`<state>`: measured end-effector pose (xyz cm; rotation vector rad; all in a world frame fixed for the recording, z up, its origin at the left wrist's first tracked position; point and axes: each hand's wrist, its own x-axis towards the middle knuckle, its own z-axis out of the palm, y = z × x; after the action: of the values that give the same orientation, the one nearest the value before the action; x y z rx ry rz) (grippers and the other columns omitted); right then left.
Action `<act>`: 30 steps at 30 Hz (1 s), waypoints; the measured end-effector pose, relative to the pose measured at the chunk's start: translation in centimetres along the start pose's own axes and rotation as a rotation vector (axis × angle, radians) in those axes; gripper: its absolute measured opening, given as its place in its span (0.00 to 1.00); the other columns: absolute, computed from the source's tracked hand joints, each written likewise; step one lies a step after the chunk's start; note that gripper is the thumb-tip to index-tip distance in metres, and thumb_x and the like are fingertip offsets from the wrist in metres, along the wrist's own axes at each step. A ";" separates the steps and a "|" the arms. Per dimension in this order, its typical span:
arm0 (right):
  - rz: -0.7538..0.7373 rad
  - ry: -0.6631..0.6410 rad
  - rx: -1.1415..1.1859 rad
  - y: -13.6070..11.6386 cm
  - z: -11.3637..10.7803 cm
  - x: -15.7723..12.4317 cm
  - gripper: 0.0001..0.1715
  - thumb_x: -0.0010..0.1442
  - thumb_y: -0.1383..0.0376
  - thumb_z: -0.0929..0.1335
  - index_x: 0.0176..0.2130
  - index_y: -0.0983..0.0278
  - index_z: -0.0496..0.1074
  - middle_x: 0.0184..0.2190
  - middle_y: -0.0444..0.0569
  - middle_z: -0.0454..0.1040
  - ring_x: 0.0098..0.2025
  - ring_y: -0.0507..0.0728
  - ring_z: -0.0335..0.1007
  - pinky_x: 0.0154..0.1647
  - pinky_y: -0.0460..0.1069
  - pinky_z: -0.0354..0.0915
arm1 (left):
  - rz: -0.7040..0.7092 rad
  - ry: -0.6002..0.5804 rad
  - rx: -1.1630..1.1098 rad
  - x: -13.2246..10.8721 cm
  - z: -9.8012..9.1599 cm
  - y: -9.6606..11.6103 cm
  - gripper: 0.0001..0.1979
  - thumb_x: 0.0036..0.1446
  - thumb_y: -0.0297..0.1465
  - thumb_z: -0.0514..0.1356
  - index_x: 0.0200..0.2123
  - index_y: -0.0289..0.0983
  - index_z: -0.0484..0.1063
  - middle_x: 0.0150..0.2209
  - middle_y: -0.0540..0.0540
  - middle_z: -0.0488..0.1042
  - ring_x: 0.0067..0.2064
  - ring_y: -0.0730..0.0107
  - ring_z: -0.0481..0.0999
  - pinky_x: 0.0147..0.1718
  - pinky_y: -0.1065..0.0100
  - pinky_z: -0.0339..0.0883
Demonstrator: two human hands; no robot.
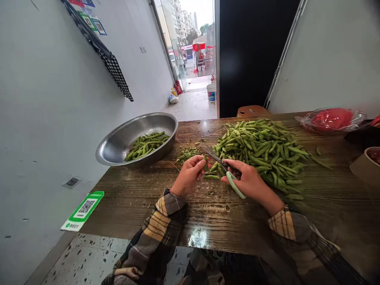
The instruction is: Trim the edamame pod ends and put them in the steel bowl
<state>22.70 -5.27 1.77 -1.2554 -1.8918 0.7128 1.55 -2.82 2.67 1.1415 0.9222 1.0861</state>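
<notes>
Green pod (205, 162) sits pinched in the left hand (189, 175), while the right hand (248, 180) grips green-handled scissors (219, 160).

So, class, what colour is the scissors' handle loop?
The handle loop is pale green, clearest in the head view.

Both arms stretch forward in front of me, slanting in toward each other. The left arm (166, 221) rises to a bare wrist (179, 190), and the left hand (191, 173) is pinched, its fingers (196, 158) curled and meeting the thumb. The right arm (293, 231) angles in from the other side, its wrist bare too, the right hand (247, 180) bent round in a grip. The two hands sit near each other, apart.
</notes>
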 end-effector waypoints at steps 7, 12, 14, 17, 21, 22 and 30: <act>-0.064 -0.087 -0.072 0.1 0.0 -0.2 0.32 0.52 0.59 0.73 0.56 0.62 0.68 0.36 0.47 0.71 0.35 0.56 0.68 0.37 0.51 0.66 | 0.042 -0.040 0.065 -0.6 0.3 0.5 0.13 0.55 0.40 0.61 0.34 0.34 0.71 0.30 0.50 0.71 0.24 0.82 0.60 0.21 0.76 0.50; -0.093 -0.105 -0.087 0.3 0.3 -0.2 0.34 0.51 0.60 0.73 0.56 0.60 0.67 0.38 0.47 0.72 0.36 0.56 0.69 0.39 0.51 0.66 | 0.055 -0.065 0.176 -0.8 0.6 0.1 0.14 0.56 0.40 0.61 0.38 0.35 0.72 0.29 0.50 0.71 0.24 0.80 0.61 0.23 0.75 0.52; -0.106 -0.107 -0.080 0.4 0.3 -0.2 0.34 0.51 0.59 0.73 0.56 0.60 0.67 0.38 0.48 0.72 0.37 0.56 0.69 0.39 0.51 0.66 | 0.066 -0.085 0.216 -0.8 0.7 0.0 0.14 0.56 0.40 0.60 0.36 0.34 0.72 0.28 0.50 0.71 0.25 0.79 0.61 0.23 0.74 0.53; -0.123 -0.119 -0.072 0.5 0.2 -0.3 0.34 0.52 0.58 0.73 0.57 0.60 0.66 0.38 0.48 0.72 0.38 0.57 0.69 0.40 0.51 0.67 | 0.081 -0.098 0.247 -0.8 0.6 -0.1 0.14 0.56 0.40 0.60 0.36 0.34 0.72 0.28 0.50 0.70 0.25 0.79 0.60 0.23 0.74 0.53; -0.142 -0.132 -0.093 0.5 0.1 -0.2 0.34 0.52 0.57 0.73 0.57 0.60 0.67 0.36 0.48 0.71 0.36 0.56 0.68 0.39 0.51 0.67 | 0.096 -0.073 0.303 -0.8 0.5 0.1 0.14 0.56 0.40 0.60 0.35 0.34 0.72 0.28 0.49 0.71 0.24 0.79 0.60 0.23 0.73 0.53; -0.142 -0.132 -0.099 0.5 0.1 -0.2 0.32 0.53 0.57 0.73 0.56 0.60 0.68 0.36 0.48 0.72 0.35 0.56 0.68 0.38 0.51 0.67 | 0.103 -0.071 0.322 -0.8 0.5 0.1 0.14 0.56 0.40 0.60 0.35 0.33 0.73 0.28 0.49 0.71 0.25 0.78 0.60 0.24 0.73 0.53; -0.141 -0.120 -0.100 0.5 -0.1 -0.2 0.27 0.56 0.56 0.71 0.53 0.64 0.72 0.42 0.54 0.77 0.39 0.59 0.73 0.41 0.52 0.69 | 0.151 -0.101 0.476 -0.8 0.2 0.9 0.14 0.59 0.39 0.57 0.30 0.33 0.72 0.28 0.48 0.70 0.27 0.76 0.61 0.27 0.72 0.56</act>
<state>23.09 -5.29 1.40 -1.1477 -2.1137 0.6384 1.37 -3.63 3.58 1.6642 1.0592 0.9412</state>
